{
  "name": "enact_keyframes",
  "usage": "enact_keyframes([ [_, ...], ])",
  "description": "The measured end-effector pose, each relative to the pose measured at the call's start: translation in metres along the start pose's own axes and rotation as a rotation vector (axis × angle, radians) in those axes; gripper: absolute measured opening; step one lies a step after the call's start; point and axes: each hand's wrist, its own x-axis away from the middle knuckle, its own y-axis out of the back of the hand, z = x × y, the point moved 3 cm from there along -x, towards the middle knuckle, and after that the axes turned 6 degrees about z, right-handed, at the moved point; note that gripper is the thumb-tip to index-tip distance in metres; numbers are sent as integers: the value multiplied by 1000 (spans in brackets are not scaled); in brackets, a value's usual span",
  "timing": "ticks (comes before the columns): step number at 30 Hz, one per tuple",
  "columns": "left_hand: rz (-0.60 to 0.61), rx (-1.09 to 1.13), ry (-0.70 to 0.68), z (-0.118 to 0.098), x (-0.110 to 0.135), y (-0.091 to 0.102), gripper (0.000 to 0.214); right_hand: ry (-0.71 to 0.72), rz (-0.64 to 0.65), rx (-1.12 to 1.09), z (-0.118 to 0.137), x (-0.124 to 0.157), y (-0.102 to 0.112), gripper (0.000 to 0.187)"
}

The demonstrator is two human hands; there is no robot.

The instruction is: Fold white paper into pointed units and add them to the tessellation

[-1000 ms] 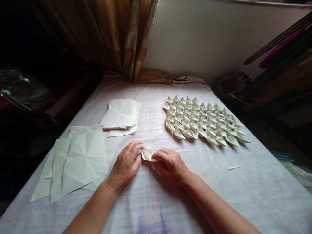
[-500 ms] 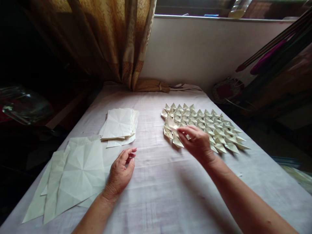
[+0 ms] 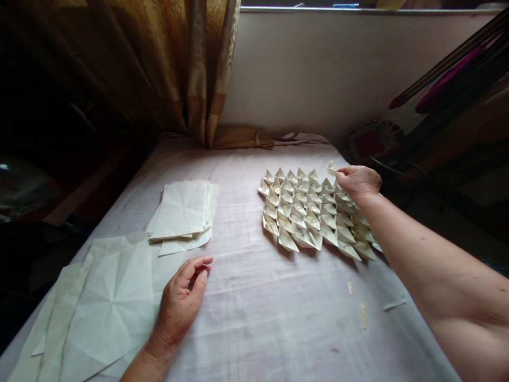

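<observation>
Pinching paper boat (image 3: 331,168) in right hand (image 3: 359,181), tip upward, long axis slanting, left hand (image 3: 182,296) loosely parted

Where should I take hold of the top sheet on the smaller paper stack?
I'd lift the top sheet by its near edge, coming from the near side with the left hand, which looks free. The sheet lies flat and that edge faces the hand. Pinch lightly, since more sheets lie directly beneath and could come up too.
</observation>
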Motion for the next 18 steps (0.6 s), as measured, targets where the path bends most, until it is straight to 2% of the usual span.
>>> enact_keyframes([
  [7,-10,-17,-13,0,0,2,22,21,79,86,2,-15,-10,34],
  [18,-21,-68,-55,1,0,1,20,74,128,156,0,-19,-20,28],
])
